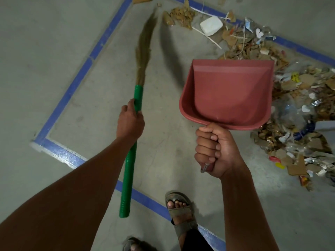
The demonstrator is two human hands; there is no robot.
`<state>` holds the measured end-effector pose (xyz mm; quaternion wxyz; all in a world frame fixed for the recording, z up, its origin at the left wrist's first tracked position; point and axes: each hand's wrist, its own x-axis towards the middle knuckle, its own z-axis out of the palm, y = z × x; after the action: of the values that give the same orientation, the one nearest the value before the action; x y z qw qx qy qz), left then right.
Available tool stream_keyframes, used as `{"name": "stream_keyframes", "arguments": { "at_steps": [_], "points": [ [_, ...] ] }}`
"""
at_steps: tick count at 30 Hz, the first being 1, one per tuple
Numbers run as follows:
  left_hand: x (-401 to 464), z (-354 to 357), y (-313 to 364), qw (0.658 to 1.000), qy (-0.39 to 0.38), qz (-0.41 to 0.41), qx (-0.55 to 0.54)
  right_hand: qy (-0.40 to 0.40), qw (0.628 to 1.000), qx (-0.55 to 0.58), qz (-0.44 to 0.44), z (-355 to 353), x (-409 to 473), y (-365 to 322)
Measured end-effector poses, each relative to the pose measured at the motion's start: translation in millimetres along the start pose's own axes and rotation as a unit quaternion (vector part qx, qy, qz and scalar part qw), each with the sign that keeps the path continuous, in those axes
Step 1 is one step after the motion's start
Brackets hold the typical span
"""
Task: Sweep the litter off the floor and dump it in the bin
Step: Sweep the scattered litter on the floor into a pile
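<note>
My left hand grips the green handle of a grass broom, whose brown bristles point away toward the top of the view, above the floor. My right hand is curled round the handle of a red dustpan, held up in front of me with nothing in its tray. A long pile of litter, made of cardboard scraps, plastic wrappers and paper, lies on the grey floor to the right. A smaller heap of brown scraps and a white plastic container lie at the top. No bin is in view.
Blue tape lines mark a rectangle on the concrete floor. My sandalled feet stand at the bottom, on the tape line. The broom casts a dark shadow between broom and dustpan.
</note>
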<state>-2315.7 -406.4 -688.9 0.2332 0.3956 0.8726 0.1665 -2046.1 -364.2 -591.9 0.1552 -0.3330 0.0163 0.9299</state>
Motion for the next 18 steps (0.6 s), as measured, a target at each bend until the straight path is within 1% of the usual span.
{"name": "stream_keyframes", "arguments": {
  "at_steps": [2,4,6,8,10,12,14,16,18],
  "points": [
    [0,1,-6,0.997,-0.013,-0.070,0.004,-0.005,1.000,-0.002,0.004,2,4,0],
    [3,9,-9,0.990,-0.055,-0.127,0.013,-0.011,1.000,-0.009,0.007,2,8,-2],
    [5,20,-8,0.984,-0.113,-0.132,0.034,-0.020,1.000,-0.015,0.011,2,10,-4],
    [6,30,-1,0.983,-0.155,-0.083,0.053,-0.017,1.000,-0.021,0.012,2,12,-7],
    [8,35,11,0.980,-0.183,-0.009,0.074,-0.013,1.000,-0.026,0.012,4,13,-9],
    [12,34,23,0.971,-0.210,0.073,0.092,-0.013,0.999,-0.030,0.011,11,15,-11],
    [13,30,33,0.954,-0.235,0.159,0.099,0.001,0.999,-0.044,0.007,21,13,-15],
    [8,22,42,0.939,-0.240,0.222,0.102,0.019,0.998,-0.063,0.004,32,10,-21],
    [-3,11,47,0.936,-0.220,0.254,0.108,0.029,0.997,-0.070,0.005,42,5,-27]
  ]
}}
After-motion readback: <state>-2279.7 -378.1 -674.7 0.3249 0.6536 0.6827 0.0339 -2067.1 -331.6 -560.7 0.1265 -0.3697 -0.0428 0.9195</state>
